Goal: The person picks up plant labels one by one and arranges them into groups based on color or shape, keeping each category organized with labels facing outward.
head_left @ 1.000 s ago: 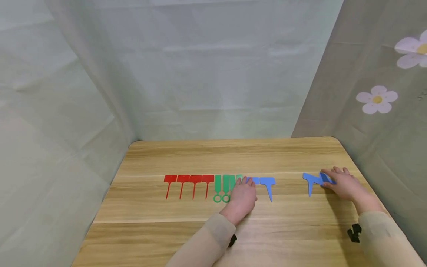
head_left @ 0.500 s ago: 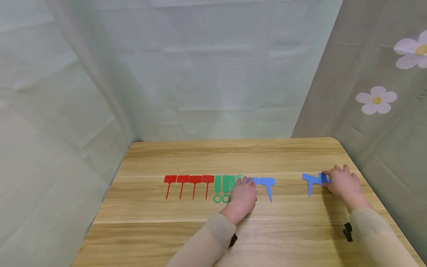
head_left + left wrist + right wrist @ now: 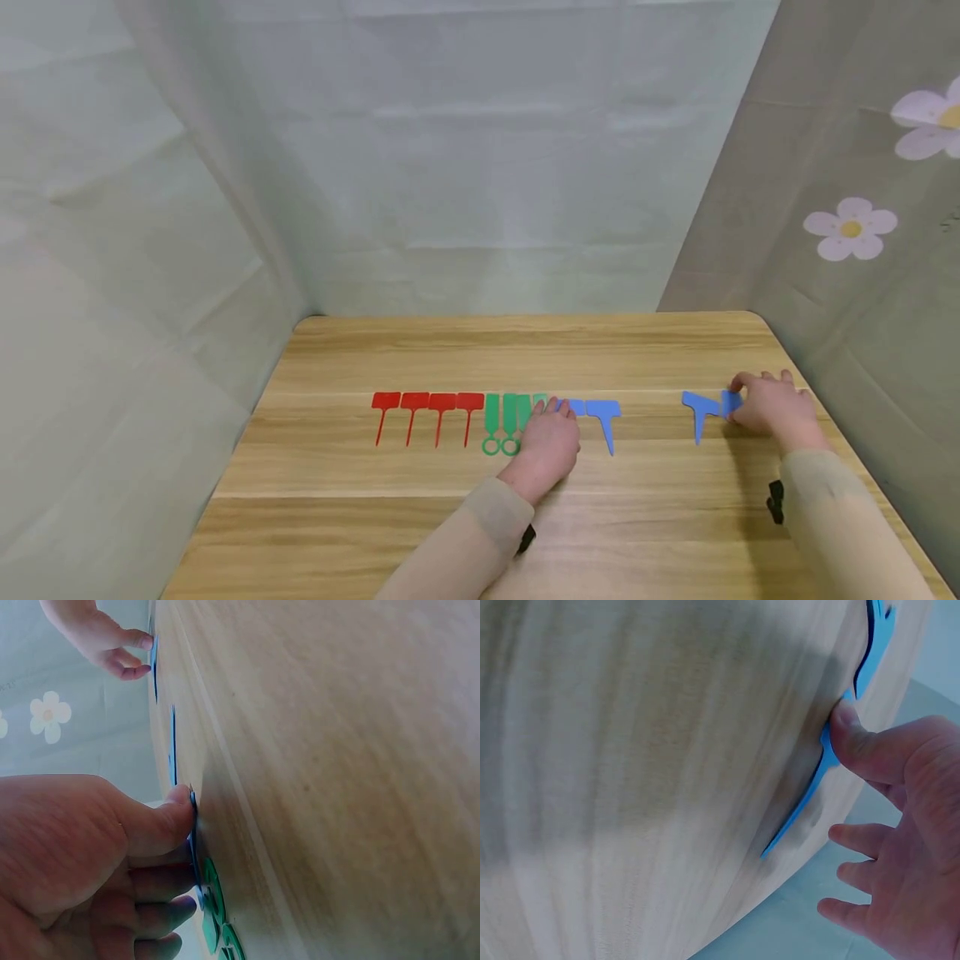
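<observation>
Blue plant labels [image 3: 703, 408] near the table's right edge: two loose ones, overlapping, well apart from the sorted row. Right hand [image 3: 772, 406] on the nearer of them, thumb [image 3: 853, 736] pressing its stem against the wooden table [image 3: 525, 350] in the right wrist view, other fingers spread and off the wood. Not lifted yet, by the look of it; whether pinched from below cannot be told.

Further left, one straight row: four red plant labels [image 3: 427, 414], then green ring-ended labels [image 3: 502, 421] just beside them, then blue T-shaped labels [image 3: 603, 417], all touching or nearly so, heads toward the far side, stems toward the person. Left hand [image 3: 551, 442] laid flat over the junction of green and blue, hiding some pieces there; fingers fairly straight, thumb [image 3: 169, 817] pressing the edge of a blue label down onto the wood in the left wrist view.

Judged from the layout: red group done, green group seemingly done, blue group partly placed. Left to do: bringing the two stray blue ones across to the row's right end.
</observation>
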Action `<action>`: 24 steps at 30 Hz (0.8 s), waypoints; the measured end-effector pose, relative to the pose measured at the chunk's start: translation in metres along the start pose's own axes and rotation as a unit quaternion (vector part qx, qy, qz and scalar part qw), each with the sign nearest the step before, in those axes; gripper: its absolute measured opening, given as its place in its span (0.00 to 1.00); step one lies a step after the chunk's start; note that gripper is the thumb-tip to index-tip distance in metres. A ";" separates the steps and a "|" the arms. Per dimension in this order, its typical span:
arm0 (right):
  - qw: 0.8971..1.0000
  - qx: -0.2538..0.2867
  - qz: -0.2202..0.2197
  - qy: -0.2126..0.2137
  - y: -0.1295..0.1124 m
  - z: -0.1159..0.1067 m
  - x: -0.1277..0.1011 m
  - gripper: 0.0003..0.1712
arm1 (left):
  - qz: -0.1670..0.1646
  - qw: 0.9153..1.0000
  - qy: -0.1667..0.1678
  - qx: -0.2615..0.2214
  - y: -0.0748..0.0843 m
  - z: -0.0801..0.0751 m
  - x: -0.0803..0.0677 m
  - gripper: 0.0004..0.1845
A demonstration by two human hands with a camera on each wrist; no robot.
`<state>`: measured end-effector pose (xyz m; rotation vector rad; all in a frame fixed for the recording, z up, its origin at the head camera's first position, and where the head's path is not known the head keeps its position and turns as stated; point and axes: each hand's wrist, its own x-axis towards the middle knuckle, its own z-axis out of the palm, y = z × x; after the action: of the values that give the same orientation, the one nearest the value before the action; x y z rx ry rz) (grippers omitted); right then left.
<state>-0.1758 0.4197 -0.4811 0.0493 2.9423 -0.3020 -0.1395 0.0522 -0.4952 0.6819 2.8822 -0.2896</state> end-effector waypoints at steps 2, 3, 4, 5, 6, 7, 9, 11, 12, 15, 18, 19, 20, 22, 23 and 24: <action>1.000 0.007 -0.002 -0.006 0.002 -0.002 0.001 0.31 | 0.000 1.000 -0.001 -0.003 0.000 0.000 0.001 0.31; 1.000 0.010 -0.002 -0.011 0.002 -0.005 0.001 0.32 | 0.000 1.000 -0.002 -0.003 0.000 0.000 0.001 0.31; 1.000 0.012 -0.005 -0.014 0.003 -0.007 0.001 0.32 | -0.001 1.000 -0.004 -0.004 0.000 0.000 0.001 0.31; 1.000 0.015 -0.007 -0.018 0.002 -0.010 0.001 0.32 | -0.002 1.000 -0.005 -0.005 0.000 0.000 0.002 0.31; 1.000 0.017 -0.007 -0.025 0.001 -0.013 0.002 0.33 | -0.003 1.000 -0.007 -0.005 0.000 0.000 0.002 0.31; 0.999 0.019 -0.007 -0.032 0.000 -0.016 0.003 0.34 | -0.004 1.000 -0.008 -0.005 0.000 0.000 0.002 0.31; 0.999 0.015 -0.004 -0.048 -0.002 -0.022 0.003 0.34 | -0.006 1.000 -0.007 -0.003 0.000 0.001 0.003 0.31; 0.998 0.010 0.002 -0.064 -0.005 -0.025 0.004 0.36 | -0.004 1.000 -0.007 0.000 -0.001 0.001 0.003 0.31; 0.997 0.007 0.005 -0.072 -0.006 -0.026 0.005 0.37 | -0.003 1.000 -0.008 0.002 -0.001 0.001 0.003 0.31; 0.996 0.000 0.008 -0.086 -0.007 -0.028 0.006 0.41 | -0.002 1.000 -0.005 0.002 -0.001 0.002 0.004 0.31; 0.997 0.001 -0.005 -0.076 -0.004 -0.027 0.006 0.45 | -0.004 1.000 -0.001 0.003 -0.001 0.001 0.004 0.31; 0.997 0.002 -0.009 -0.071 -0.003 -0.027 0.006 0.45 | -0.006 1.000 0.001 0.003 -0.001 0.001 0.004 0.31; 0.998 0.005 -0.011 -0.065 -0.001 -0.027 0.006 0.46 | -0.007 1.000 0.002 0.004 -0.001 0.001 0.004 0.31; 0.998 0.010 -0.014 -0.055 0.005 -0.026 0.005 0.45 | -0.009 1.000 0.004 0.007 -0.001 0.000 0.004 0.31; 0.998 0.014 -0.010 -0.055 0.007 -0.025 0.004 0.44 | -0.010 1.000 0.004 0.008 -0.001 0.000 0.004 0.30; 0.998 0.017 -0.006 -0.057 0.010 -0.024 0.003 0.42 | -0.010 1.000 0.004 0.009 -0.001 0.000 0.004 0.30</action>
<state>-0.1831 0.4344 -0.4603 0.0172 2.8254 -0.3439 -0.1432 0.0534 -0.4955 0.6597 2.8991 -0.3159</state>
